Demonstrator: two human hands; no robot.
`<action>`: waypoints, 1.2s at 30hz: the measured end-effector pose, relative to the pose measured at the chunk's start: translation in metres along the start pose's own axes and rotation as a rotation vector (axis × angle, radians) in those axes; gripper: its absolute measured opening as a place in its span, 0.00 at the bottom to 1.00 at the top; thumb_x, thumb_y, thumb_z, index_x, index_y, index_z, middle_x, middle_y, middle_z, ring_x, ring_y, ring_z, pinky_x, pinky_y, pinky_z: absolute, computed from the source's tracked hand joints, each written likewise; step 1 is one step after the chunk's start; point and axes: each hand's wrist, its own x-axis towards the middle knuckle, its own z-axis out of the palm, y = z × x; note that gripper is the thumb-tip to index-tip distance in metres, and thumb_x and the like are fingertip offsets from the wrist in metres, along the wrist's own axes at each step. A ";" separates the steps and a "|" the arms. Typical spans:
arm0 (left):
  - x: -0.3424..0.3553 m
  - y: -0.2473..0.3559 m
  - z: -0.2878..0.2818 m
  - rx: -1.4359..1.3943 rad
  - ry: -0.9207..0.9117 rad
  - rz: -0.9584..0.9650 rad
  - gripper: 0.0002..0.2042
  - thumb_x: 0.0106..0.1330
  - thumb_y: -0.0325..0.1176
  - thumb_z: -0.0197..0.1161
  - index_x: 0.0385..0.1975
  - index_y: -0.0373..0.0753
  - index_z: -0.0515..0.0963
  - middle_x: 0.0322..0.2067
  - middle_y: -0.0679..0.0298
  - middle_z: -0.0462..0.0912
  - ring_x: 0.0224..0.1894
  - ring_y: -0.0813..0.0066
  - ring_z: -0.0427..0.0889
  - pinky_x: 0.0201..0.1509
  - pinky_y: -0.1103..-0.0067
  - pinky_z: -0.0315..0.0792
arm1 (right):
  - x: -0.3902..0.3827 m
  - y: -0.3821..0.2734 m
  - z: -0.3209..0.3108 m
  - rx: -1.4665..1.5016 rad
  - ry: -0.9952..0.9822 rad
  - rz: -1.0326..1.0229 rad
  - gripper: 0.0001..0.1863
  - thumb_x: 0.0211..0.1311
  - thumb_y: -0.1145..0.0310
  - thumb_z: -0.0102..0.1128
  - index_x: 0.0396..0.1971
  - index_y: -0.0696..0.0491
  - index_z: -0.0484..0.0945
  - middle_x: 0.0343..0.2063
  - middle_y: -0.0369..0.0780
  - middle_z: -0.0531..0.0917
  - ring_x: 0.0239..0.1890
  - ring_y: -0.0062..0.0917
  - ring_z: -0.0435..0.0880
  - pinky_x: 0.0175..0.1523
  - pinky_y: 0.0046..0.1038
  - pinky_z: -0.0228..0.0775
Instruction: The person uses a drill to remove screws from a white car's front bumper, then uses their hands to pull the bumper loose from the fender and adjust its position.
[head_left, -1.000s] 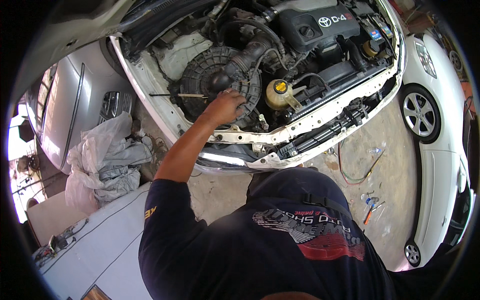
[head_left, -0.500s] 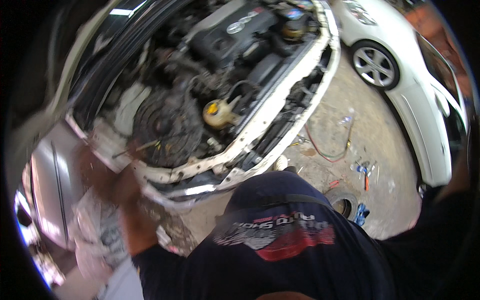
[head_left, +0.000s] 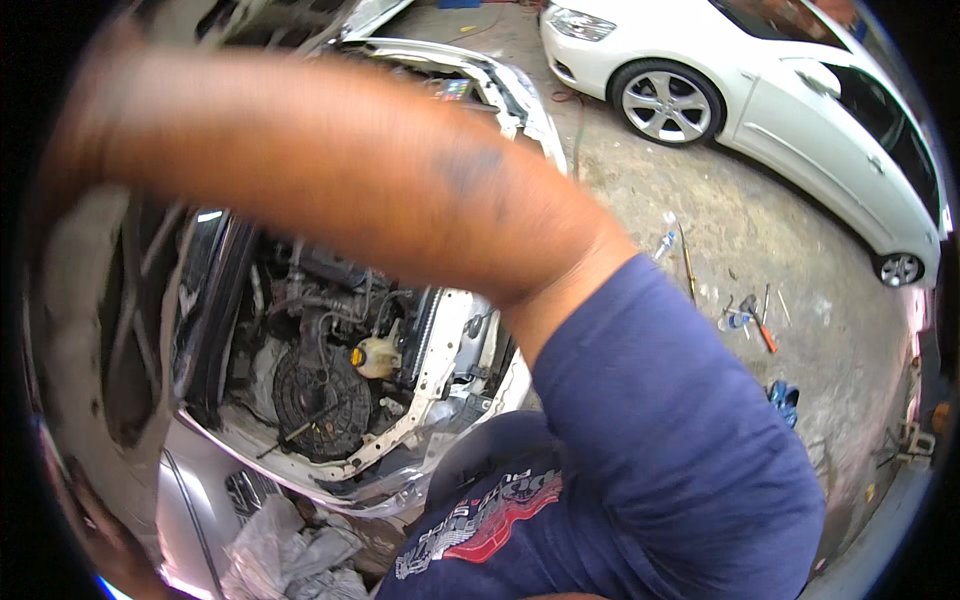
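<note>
My right arm reaches across the view to the upper left, over an open engine bay (head_left: 340,275). My right hand (head_left: 110,110), smeared by motion, is at the raised hood (head_left: 85,330); its fingers cannot be made out. At the lower left rim, dark and blurred, my left hand (head_left: 110,530) is close to the hood's lower part, fingers unclear. Below my forearm sit a whitish fluid reservoir (head_left: 380,360) with a yellow cap and a round, dark ribbed part (head_left: 318,405). A thin rod (head_left: 300,430) lies across that round part. My forearm hides much of the engine.
A white car (head_left: 760,100) stands at the upper right. On the concrete floor (head_left: 640,190) lie an orange-handled tool (head_left: 765,335), several other small tools and a blue pair of shoes or sandals (head_left: 785,400). Crumpled plastic sheeting (head_left: 290,555) is at the lower left.
My right arm has swung up and across to the left, in front of the engine bay. My left hand has moved from the bay's near edge toward the left rim. The view has shifted.
</note>
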 end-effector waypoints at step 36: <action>-0.281 0.420 0.314 -0.169 -0.887 0.574 0.55 0.59 0.52 0.78 0.83 0.40 0.52 0.76 0.33 0.61 0.84 0.37 0.44 0.80 0.38 0.47 | -0.493 0.059 -0.220 0.136 -0.090 2.497 0.40 0.71 0.39 0.58 0.64 0.63 0.73 0.65 0.57 0.77 0.70 0.51 0.74 0.73 0.47 0.63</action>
